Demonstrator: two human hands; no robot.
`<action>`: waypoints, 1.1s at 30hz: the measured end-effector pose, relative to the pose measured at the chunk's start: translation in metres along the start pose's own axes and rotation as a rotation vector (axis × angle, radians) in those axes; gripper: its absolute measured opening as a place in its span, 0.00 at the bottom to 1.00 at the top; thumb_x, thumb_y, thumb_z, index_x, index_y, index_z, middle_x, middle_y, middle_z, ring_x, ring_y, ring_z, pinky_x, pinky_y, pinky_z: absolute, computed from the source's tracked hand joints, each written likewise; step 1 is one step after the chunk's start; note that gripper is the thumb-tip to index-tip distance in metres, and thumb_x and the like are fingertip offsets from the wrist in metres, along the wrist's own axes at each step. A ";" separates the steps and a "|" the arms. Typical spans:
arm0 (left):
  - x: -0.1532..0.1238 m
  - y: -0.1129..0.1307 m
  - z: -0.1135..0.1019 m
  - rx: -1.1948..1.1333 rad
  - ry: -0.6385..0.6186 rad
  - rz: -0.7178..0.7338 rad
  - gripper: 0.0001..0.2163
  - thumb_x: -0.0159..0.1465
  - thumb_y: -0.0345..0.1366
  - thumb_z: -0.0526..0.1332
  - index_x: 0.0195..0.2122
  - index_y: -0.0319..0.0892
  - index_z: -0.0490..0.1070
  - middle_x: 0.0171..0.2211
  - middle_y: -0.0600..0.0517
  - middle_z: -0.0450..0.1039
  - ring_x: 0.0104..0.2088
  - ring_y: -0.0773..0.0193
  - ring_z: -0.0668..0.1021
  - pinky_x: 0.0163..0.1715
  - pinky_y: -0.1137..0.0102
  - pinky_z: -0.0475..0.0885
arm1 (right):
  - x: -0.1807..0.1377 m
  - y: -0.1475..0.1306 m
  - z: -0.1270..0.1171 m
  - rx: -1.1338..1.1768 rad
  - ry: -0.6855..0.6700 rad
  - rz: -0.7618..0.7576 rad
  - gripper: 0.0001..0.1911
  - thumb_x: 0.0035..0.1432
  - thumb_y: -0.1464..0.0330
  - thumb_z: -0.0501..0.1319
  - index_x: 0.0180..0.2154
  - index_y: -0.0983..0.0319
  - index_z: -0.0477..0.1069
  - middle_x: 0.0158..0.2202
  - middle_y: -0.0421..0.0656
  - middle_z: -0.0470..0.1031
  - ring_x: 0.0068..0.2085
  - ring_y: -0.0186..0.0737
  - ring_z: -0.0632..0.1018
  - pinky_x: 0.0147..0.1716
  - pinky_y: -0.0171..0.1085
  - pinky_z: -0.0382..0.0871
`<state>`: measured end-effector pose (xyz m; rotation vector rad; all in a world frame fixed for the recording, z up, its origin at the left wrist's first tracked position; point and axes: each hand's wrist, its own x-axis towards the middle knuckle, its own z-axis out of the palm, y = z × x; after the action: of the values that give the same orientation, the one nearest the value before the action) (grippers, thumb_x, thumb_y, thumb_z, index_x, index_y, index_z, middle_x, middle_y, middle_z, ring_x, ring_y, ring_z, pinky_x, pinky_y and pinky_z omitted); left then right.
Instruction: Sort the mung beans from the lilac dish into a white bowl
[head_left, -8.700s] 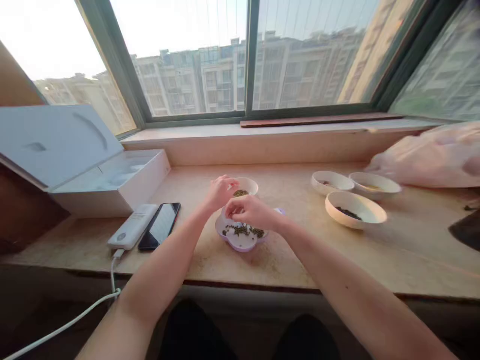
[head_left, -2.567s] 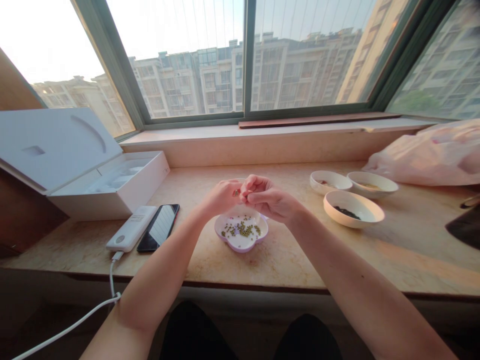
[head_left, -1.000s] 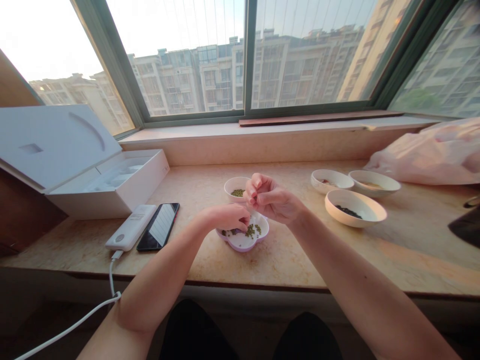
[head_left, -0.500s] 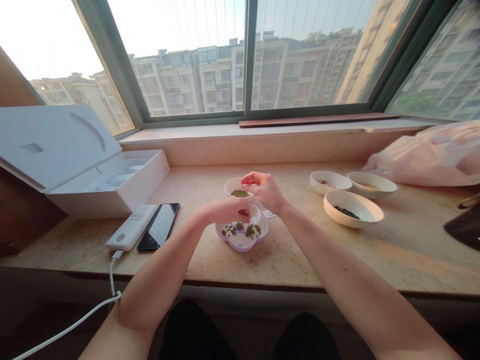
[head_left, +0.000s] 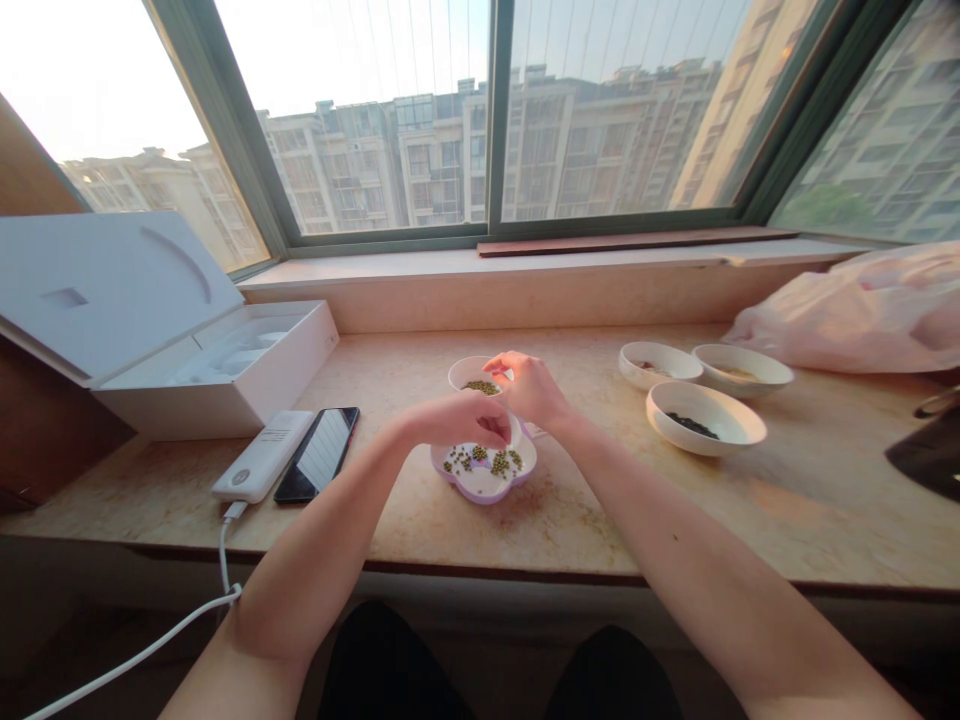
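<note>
Taking the flower-shaped dish (head_left: 486, 488) as the middle of a dial, with twelve toward the window, I see the person's two hands working close together over it and the round bowl (head_left: 459, 373) just beyond, at twelve. The left hand (head_left: 480, 420) is over the far part of the dish, palm down, fingers bent and drawn in; from where I stand, I cannot tell whether anything is pinched there. The right hand (head_left: 529, 387) is over the round bowl's near right rim, thumb and fingers narrow; whether a bean is between them I cannot tell either.

Green beans (head_left: 501, 463) lie in the dish in loose clumps from nine across to three, while the lobe at six is nearly bare. More beans sit in a pile in the round bowl. With beans in both vessels, I'd judge the handling of them partway along: a fair scatter lies in the dish, and a good share remains in the bowl.

Between two and three, well apart on the surface (head_left: 585, 510), stand three more bowls, the nearest one (head_left: 739, 425) holding something dark; the hands are nowhere near them. At nine lie a phone (head_left: 319, 455) and a white power bank (head_left: 262, 455); an open white box (head_left: 289, 370) stands at ten.
</note>
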<state>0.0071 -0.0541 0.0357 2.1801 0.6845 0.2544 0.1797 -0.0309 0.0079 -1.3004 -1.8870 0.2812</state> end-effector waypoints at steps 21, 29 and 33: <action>-0.024 0.031 -0.014 -0.953 0.254 0.438 0.18 0.46 0.42 0.78 0.23 0.40 0.69 0.17 0.57 0.71 0.20 0.70 0.73 0.24 0.75 0.69 | -0.017 -0.033 -0.012 0.022 -0.140 -0.120 0.08 0.61 0.73 0.60 0.32 0.62 0.79 0.32 0.42 0.81 0.33 0.36 0.76 0.34 0.34 0.63; -0.023 0.027 -0.013 -0.852 0.350 0.297 0.25 0.39 0.50 0.79 0.25 0.42 0.66 0.18 0.57 0.70 0.19 0.69 0.71 0.22 0.71 0.67 | -0.024 -0.035 -0.011 0.072 -0.468 -0.226 0.06 0.59 0.66 0.65 0.33 0.61 0.79 0.31 0.42 0.81 0.31 0.38 0.77 0.32 0.36 0.66; -0.023 0.024 -0.013 -0.828 0.347 0.291 0.26 0.40 0.51 0.78 0.26 0.43 0.64 0.18 0.57 0.70 0.19 0.68 0.71 0.21 0.71 0.66 | -0.030 -0.038 -0.009 0.044 -0.593 -0.253 0.10 0.55 0.62 0.69 0.40 0.57 0.81 0.38 0.42 0.82 0.38 0.43 0.79 0.39 0.38 0.69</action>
<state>-0.0081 -0.0710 0.0636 1.4292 0.3374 0.9091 0.1642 -0.0758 0.0209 -0.9956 -2.4953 0.6233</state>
